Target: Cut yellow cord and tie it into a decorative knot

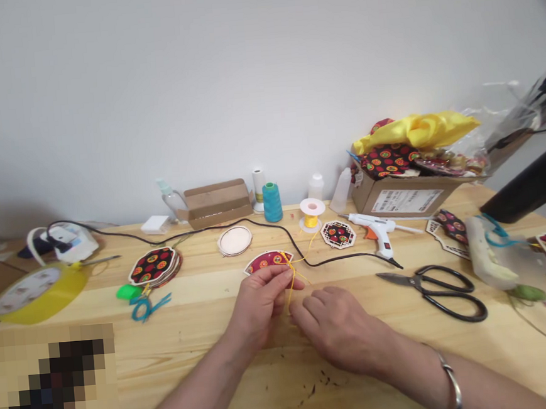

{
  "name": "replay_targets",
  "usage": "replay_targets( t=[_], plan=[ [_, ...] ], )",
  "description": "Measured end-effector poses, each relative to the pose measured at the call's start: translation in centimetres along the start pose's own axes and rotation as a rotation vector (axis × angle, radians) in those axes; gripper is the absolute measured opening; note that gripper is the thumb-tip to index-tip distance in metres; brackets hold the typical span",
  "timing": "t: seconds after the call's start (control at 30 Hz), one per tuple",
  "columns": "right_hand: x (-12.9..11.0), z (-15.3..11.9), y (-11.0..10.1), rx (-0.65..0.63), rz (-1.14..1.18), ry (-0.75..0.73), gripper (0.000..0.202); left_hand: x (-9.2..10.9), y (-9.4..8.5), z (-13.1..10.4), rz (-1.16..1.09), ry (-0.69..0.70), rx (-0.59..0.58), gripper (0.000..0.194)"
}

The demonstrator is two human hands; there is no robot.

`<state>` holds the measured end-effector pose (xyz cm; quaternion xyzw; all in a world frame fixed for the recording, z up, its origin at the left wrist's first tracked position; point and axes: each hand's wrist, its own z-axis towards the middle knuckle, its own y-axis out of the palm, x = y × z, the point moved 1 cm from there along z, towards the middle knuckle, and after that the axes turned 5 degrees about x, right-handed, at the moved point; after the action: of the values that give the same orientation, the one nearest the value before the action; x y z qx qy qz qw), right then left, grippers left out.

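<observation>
Red cloth with a pale border covers the leaf-shaped panel [265, 260] lying near the middle of the light wooden table [210, 373], just ahead of the left hand [259, 300]. That hand grasps the panel's right-hand end between thumb and fingers, with the thin yellow cord [292, 282] at the same spot, probably to steady both together. The right hand [332, 326] is curled closed beside it and appears to pinch a hanging strand, perhaps for tension; its fingertips are partly hidden.

The white-flanged spool of yellow cord [311, 220] stands beyond the hands, seemingly so that the cord can run off freely. The black-handled metal scissors [428, 287] lie near the right hand, presumably for easy reach.

At the back right, the brown cardboard box [363, 192] is heaped with black patterned cloth pieces [387, 159], under shiny yellow fabric [421, 131]. Nearer, the translucent plastic container [480, 267] holds something pale and soft-looking, hard to identify. The small brown carton [220, 219] stands open against the wall [244, 74].
</observation>
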<state>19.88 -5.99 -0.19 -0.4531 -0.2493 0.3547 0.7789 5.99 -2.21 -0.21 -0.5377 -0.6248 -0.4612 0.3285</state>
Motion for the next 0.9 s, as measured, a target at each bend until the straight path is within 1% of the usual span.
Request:
replay_targets(
  t=[0.1,0.17,0.2,0.23,0.27,0.33,0.37,0.4,0.43,0.47,0.53,0.6,0.67,0.77,0.9],
  plan=[
    [0.1,0.1,-0.3,-0.045,0.028,-0.071,0.019,-0.1,0.0,0.1,-0.048,-0.029,-0.004,0.023],
    [0.2,0.3,-0.8,-0.017,0.140,-0.103,0.017,-0.2,0.0,0.3,-0.059,-0.040,0.018,0.022],
    [0.4,0.4,-1.0,0.015,0.228,-0.092,0.020,-0.3,-0.1,0.3,-0.059,-0.044,0.024,0.021],
    [0.6,0.5,-1.3,0.061,0.326,-0.043,0.023,-0.3,-0.1,0.3,-0.059,-0.044,0.025,0.021],
    [0.8,0.6,-1.4,0.121,0.426,0.047,0.025,-0.4,-0.1,0.3,-0.059,-0.041,0.025,0.021],
    [1.6,0.7,-1.4,0.249,0.600,0.318,0.023,-0.5,-0.1,0.2,-0.061,-0.029,0.024,0.022],
    [2.0,0.8,-1.3,0.293,0.685,0.468,0.022,-0.5,0.0,0.2,-0.056,-0.024,0.023,0.022],
    [2.3,0.8,-1.0,0.310,0.784,0.602,0.020,-0.5,0.0,0.1,-0.048,-0.020,0.019,0.023],
    [2.6,0.8,-0.7,0.292,0.905,0.714,0.017,-0.5,0.1,0.0,-0.030,-0.019,0.008,0.024],
    [2.8,0.9,-0.5,0.245,1.044,0.808,0.016,-0.5,0.1,0.0,-0.006,-0.020,-0.007,0.024],
    [2.9,1.0,-0.1,0.128,1.295,0.945,0.022,-0.4,0.2,-0.1,0.047,-0.018,-0.045,0.024],
    [2.9,1.2,0.0,0.063,1.427,1.019,0.027,-0.3,0.3,-0.2,0.093,-0.005,-0.068,0.021],
    [2.9,1.2,0.0,0.052,1.441,1.037,0.029,-0.3,0.3,-0.3,0.131,0.008,-0.083,0.018],
    [2.9,1.2,0.1,0.069,1.438,1.056,0.029,-0.3,0.3,-0.4,0.179,0.023,-0.104,0.016],
    [3.2,1.1,0.3,0.117,1.459,1.108,0.030,-0.3,0.2,-0.5,0.215,0.036,-0.115,0.019]
  ],
)
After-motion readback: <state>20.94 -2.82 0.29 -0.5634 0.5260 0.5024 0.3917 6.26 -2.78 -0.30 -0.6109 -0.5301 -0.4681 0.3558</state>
